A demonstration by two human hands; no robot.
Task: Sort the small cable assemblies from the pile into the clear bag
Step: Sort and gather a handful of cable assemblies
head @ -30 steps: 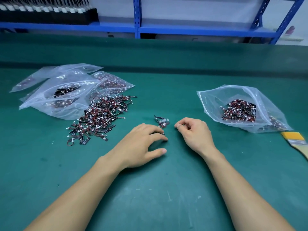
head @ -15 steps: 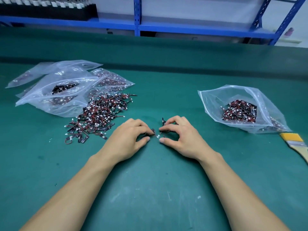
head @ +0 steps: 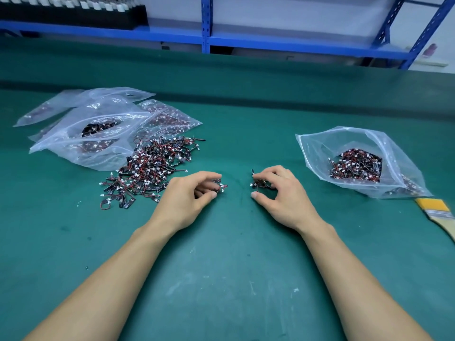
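Well out to the left of the left hand lies a heap of plastic bags [head: 81, 143], partly filled. The loose pile [head: 152, 166] of red-and-black cable assemblies spreads from them to just beside that hand's knuckles. The left hand [head: 187, 198] rests on the green mat [head: 221, 279], fingers curled, pinching a few assemblies [head: 219, 186] at its fingertips. Across a short gap to its right, the right hand [head: 283, 198] pinches another small clump [head: 258, 183] (its thumb tip is down on the mat). To the right of that hand sits the clear bag [head: 320, 148], mouth open, with sorted assemblies inside, and a brush [head: 438, 210] lies just beside it
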